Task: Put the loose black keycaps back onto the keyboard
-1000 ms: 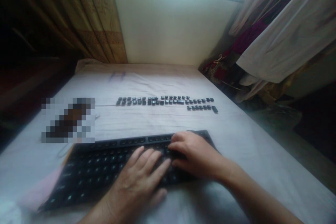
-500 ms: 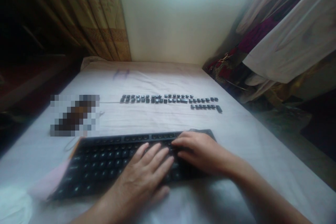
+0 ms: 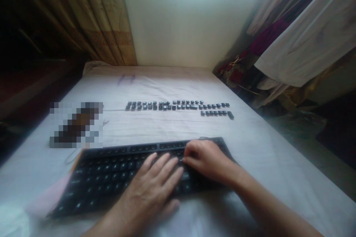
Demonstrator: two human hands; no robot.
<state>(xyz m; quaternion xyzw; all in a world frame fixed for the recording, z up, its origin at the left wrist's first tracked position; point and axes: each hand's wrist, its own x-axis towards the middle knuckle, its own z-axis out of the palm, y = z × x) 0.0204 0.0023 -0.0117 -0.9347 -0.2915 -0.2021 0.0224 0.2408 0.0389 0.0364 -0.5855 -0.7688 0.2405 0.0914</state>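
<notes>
A black keyboard (image 3: 111, 172) lies on a pale sheet in front of me. My left hand (image 3: 151, 189) rests flat on its middle keys, fingers stretched out and slightly apart. My right hand (image 3: 207, 161) sits on the keyboard's right part with its fingers curled in, the fingertips pinching at a key I cannot make out. Farther back, several loose black keycaps (image 3: 178, 106) are laid out in rows on the sheet.
The sheet covers a bed or table (image 3: 250, 144) that ends at a wall. A pixelated dark object (image 3: 76, 124) lies at the left. Curtains (image 3: 105, 18) hang at the back left, draped cloths (image 3: 300, 37) at the right. A pink cloth (image 3: 46, 202) lies beside the keyboard's left end.
My right hand's fingers have curled in tighter over the keys at the keyboard's right. The left hand stays flat. The view shifted slightly.
</notes>
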